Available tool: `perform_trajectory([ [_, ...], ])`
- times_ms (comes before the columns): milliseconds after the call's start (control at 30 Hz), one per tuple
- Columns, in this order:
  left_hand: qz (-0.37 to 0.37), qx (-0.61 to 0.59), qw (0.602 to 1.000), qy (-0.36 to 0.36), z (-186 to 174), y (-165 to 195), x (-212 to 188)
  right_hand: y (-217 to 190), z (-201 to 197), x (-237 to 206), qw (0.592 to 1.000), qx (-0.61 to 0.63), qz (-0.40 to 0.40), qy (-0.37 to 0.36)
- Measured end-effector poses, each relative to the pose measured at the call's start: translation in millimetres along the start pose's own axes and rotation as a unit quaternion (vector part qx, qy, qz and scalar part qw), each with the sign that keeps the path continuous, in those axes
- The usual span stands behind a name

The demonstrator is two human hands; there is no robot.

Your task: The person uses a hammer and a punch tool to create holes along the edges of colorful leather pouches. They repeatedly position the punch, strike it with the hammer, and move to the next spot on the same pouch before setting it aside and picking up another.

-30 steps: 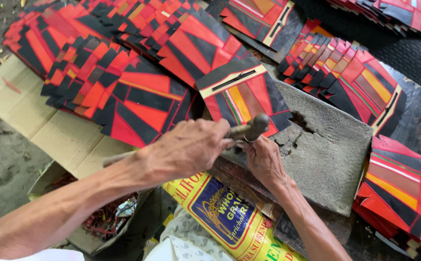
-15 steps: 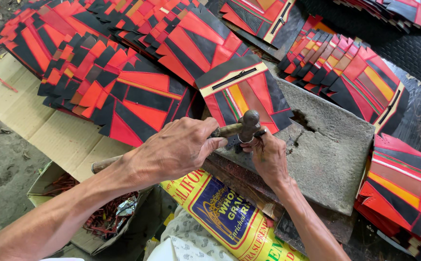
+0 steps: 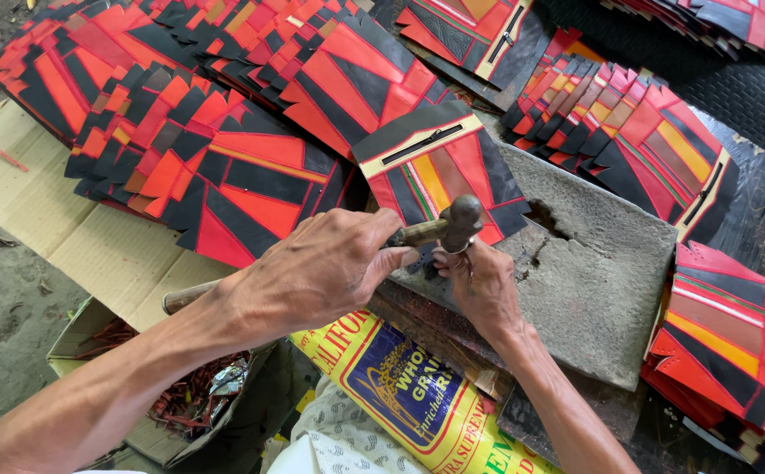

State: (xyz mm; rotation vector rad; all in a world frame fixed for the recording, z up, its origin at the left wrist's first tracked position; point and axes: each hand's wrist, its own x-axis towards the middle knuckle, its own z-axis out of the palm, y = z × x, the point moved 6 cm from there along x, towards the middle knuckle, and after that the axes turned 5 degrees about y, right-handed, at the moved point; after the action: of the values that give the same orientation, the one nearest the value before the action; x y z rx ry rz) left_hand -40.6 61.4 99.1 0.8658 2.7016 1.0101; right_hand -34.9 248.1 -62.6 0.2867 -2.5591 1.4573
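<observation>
Stacks of red, orange and black patchwork pieces fan out from nine o'clock round to twelve o'clock, lying on flattened cardboard. More stacks sit at one o'clock, and another pile lies at four o'clock. A grey stone slab fills the middle right, chipped near its top edge. At six o'clock a yellow and blue printed sack lies under the wrists. An open cardboard box with red scraps sits at seven o'clock. Nothing lies between the hands and the slab.

The left hand comes in from seven o'clock, forearm stretched across the lower frame, knuckles up, fingers clenched round the wooden handle of a hammer. The handle's end pokes out behind the wrist towards nine o'clock. The dark metal head hangs just above the other hand.

The right hand reaches up from five o'clock, fingers curled down, pinching something small and dark against the slab's left edge; what it grips is too hidden to tell.

One patchwork piece lies at the centre, its lower part on the slab, touching the right hand's fingertips. It shows red, orange and black panels, with a cream strip bearing a dark slot along its top.
</observation>
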Motion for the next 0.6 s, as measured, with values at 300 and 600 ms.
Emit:
perform_trajectory([
  [300, 0.176, -0.224, 0.945, 0.158, -29.8, 52.0, 0.1, -9.7, -0.4, -1.4, 0.989, -0.050, -0.140, 0.016],
  [600, -0.014, 0.014, 1.000, -0.007, 15.8, -8.6, 0.3, 7.9, -4.6, 0.7, 0.999, -0.020, -0.025, 0.034],
])
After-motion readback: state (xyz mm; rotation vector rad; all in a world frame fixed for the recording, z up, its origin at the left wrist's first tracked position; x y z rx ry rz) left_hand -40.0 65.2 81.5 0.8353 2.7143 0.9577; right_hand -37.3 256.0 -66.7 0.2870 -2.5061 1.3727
